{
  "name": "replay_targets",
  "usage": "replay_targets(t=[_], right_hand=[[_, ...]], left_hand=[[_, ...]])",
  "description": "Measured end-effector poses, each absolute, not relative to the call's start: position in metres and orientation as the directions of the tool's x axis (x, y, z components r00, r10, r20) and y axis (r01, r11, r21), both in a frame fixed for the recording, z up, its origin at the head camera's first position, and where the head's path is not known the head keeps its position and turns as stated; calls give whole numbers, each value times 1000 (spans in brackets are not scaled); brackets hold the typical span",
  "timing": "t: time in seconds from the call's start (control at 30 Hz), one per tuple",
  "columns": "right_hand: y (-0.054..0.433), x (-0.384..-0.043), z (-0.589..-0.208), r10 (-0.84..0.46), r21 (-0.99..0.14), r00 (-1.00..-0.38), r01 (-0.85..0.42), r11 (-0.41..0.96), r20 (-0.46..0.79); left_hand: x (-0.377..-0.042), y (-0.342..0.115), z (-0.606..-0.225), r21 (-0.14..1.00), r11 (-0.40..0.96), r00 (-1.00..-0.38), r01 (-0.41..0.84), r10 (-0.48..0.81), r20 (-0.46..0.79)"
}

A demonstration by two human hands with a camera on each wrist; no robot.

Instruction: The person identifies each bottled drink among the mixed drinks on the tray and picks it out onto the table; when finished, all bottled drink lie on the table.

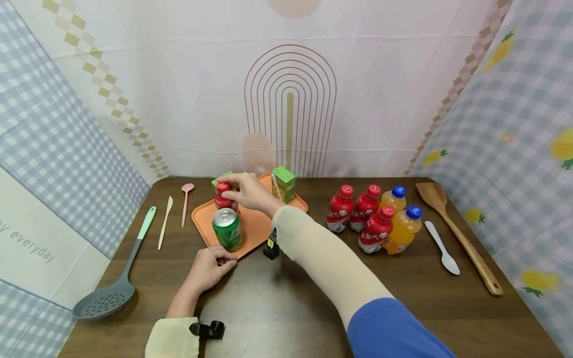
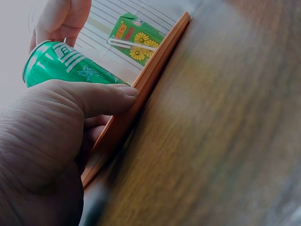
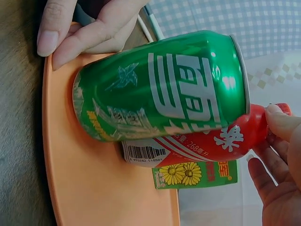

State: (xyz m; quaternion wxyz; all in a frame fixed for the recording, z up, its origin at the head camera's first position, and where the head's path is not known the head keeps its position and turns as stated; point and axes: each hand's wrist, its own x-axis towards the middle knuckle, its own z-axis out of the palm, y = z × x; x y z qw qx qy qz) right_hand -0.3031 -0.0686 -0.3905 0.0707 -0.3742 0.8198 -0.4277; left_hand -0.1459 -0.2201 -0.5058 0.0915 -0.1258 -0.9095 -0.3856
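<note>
My right hand grips a small red bottle by its cap and neck; the bottle stands upright on an orange tray. Just in front of that bottle is a green drink can, which overlaps it in the right wrist view. My left hand pinches the tray's near rim, thumb on top, close to the can. Two green drink cartons are at the tray's far side: one carton with a straw at the back right, the other carton mostly hidden behind the red bottle.
Right of the tray, several red bottles and two orange-juice bottles stand grouped. Beyond them lie a white spoon and a wooden spatula. At left lie a slotted skimmer, a cream knife and a pink spoon.
</note>
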Motion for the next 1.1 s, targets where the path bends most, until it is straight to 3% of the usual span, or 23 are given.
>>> replay_targets(t=[1.1], right_hand=[[14,-301,-398,-581,-776,-785,-498,387,214]], left_hand=[[-146,-220,-505,668,687,-957,286,166,239]])
